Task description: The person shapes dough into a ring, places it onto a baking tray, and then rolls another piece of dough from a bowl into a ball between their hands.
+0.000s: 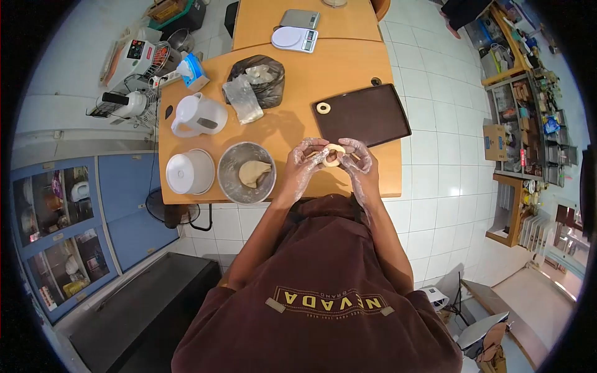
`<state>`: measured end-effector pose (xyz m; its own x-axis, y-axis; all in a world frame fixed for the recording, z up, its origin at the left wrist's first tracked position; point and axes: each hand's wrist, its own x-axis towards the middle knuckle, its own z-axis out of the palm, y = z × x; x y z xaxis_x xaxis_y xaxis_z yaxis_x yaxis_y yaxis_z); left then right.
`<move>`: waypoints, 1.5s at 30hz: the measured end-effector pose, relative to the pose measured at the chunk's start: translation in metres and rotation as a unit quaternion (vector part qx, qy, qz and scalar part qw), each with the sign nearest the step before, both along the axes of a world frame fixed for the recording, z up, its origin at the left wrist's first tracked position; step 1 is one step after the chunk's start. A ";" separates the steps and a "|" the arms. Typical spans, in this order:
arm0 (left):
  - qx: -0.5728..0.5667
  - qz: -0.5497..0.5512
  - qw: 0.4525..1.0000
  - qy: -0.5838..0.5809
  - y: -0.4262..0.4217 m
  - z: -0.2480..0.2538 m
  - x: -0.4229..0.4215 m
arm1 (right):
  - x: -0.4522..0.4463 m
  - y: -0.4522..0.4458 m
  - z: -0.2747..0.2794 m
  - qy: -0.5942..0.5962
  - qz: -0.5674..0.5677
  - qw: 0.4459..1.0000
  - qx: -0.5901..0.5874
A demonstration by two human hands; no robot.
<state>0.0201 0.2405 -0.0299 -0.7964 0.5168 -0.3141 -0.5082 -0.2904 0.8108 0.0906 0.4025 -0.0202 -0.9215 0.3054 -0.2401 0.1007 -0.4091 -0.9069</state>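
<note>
Between my two floury hands is a ring of pale dough (336, 151), held up over the table's near edge. My left hand (306, 160) pinches it from the left side. My right hand (359, 163) grips its right side. Beyond the hands lies a dark baking tray (367, 115), with one dough ring (323, 108) near its far left corner. To the left of my left hand stands a metal bowl (231, 188), and a lump of dough (253, 173) rests inside it.
On the wooden table (348, 68) are a white electric kettle (202, 115), a white lidded tub (188, 172), a black plastic bag (272, 87) and a white kitchen scale (292, 39). A blue tissue box (193, 72) sits at the left edge. Another person's foot (453, 29) shows at the far right.
</note>
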 end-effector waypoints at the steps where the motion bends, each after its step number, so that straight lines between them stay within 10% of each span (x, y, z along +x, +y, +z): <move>1: 0.000 0.003 1.000 0.005 0.008 -0.001 0.001 | 0.001 0.010 -0.003 -0.001 0.008 1.000 0.000; 32: -0.294 0.190 0.933 0.081 0.158 -0.265 -0.099 | -0.177 0.152 -0.266 -0.062 0.132 0.963 0.225; 45: -0.425 0.027 0.862 0.274 0.162 -0.255 -0.078 | -0.193 0.151 -0.281 0.014 0.106 0.901 0.420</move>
